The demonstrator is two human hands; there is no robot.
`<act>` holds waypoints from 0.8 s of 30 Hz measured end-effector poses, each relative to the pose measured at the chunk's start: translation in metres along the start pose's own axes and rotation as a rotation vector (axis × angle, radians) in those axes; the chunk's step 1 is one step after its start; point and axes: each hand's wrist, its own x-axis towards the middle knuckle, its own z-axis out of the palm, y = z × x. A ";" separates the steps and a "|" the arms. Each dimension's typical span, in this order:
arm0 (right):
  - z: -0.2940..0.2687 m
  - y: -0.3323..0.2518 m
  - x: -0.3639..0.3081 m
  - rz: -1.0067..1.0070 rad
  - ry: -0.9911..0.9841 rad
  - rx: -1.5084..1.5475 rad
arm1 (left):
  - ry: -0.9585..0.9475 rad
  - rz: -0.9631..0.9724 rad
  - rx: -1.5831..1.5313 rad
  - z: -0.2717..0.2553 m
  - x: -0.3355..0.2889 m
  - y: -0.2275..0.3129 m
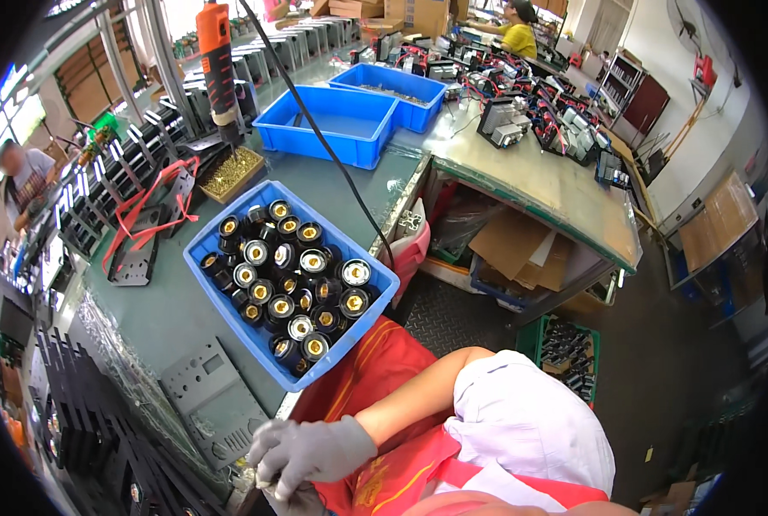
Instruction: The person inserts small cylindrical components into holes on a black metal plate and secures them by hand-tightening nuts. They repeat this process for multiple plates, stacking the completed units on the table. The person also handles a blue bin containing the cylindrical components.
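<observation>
Both my hands wear grey gloves and meet at the lower edge, beside the near edge of the workbench. My right hand (319,451) has its fingers curled and closed; what they hold, if anything, is hidden. Under it, my left hand (300,501) shows only in part, its fingers covered by the right. Nearest to them lies a flat grey metal plate (196,397) with cut-out slots and a square hole. Beyond it, a blue bin (215,329) holds many round black knob-like parts with brass centres.
An orange-black electric screwdriver (215,52) hangs over a box of small brass screws (248,175). Two blue trays (362,155) stand behind. Wired assemblies (509,125) crowd the right-hand table. Black metal parts (83,421) stack at left. A person in yellow (519,39) sits far back.
</observation>
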 end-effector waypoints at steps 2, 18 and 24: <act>0.012 -0.011 -0.007 0.116 -0.116 0.265 | 0.096 -0.046 0.127 0.004 -0.009 0.004; 0.021 -0.004 0.009 0.239 -0.147 -0.123 | 0.077 -0.291 -0.347 -0.019 -0.023 0.013; 0.023 0.011 -0.004 0.209 -0.090 -0.081 | -0.017 -0.377 -0.561 -0.024 -0.021 0.011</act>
